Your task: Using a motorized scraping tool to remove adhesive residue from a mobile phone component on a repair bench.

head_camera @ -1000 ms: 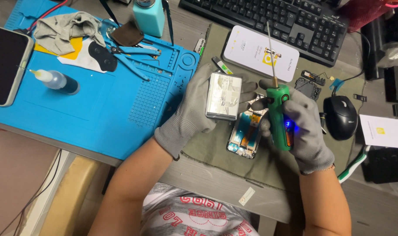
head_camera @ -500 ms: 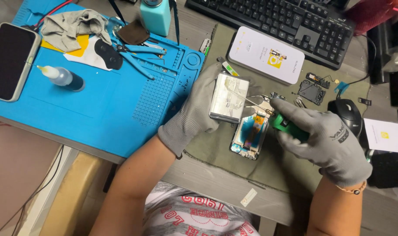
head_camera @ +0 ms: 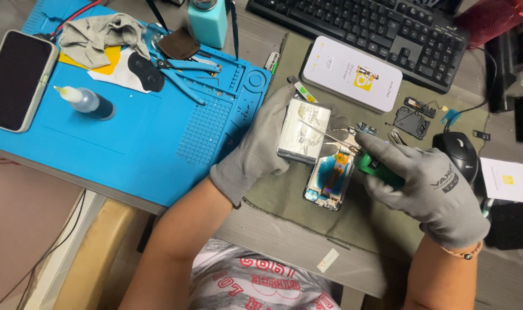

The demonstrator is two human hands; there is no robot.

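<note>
My left hand point(head_camera: 257, 150), in a grey glove, holds a silver phone battery point(head_camera: 303, 131) lifted over an opened phone point(head_camera: 329, 179) that lies on a dark green mat point(head_camera: 284, 189). The phone's inside shows blue and orange parts. My right hand point(head_camera: 428, 186), also in a grey glove, grips a green-handled tool point(head_camera: 371, 165) whose thin metal shaft point(head_camera: 324, 133) runs left across the battery's face. The tool's tip rests near the battery's middle.
A blue work mat point(head_camera: 129, 138) on the left carries a dropper bottle point(head_camera: 86, 102), a dark phone point(head_camera: 17, 80), a grey cloth point(head_camera: 100, 34) and blue cutters point(head_camera: 184, 72). A white phone point(head_camera: 352, 73), small black parts point(head_camera: 413, 119), a mouse point(head_camera: 459, 155) and a keyboard point(head_camera: 359, 28) lie beyond.
My right hand has tipped the green tool from upright to nearly flat, its shaft now pointing left over the battery. The left hand keeps the battery in about the same place.
</note>
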